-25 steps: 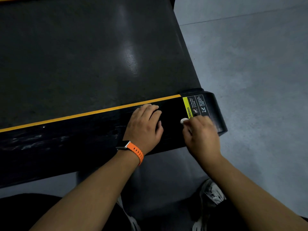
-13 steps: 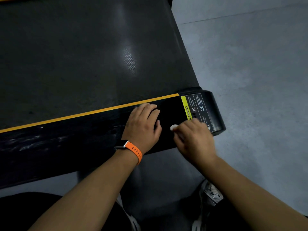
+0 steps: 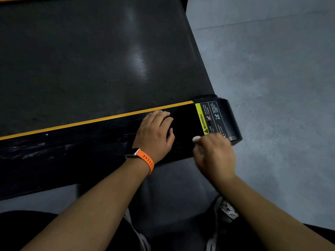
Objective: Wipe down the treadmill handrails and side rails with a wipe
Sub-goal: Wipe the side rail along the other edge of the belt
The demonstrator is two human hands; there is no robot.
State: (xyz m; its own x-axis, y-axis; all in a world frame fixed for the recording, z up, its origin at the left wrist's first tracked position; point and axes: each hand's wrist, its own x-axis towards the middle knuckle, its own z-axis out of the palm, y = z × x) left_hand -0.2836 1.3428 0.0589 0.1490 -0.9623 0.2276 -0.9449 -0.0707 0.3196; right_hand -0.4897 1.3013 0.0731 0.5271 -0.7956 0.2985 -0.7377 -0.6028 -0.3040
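step: wiping side rail [image 3: 81,147] | right hand [image 3: 214,156]: clenched on wipe [image 3: 196,138], white tip on the rail just left of warning label [image 3: 208,118] | left hand [image 3: 155,134]: relaxed, resting flat on rail, farther left of label | axis: rail runs leftward from label; right hand nearer.
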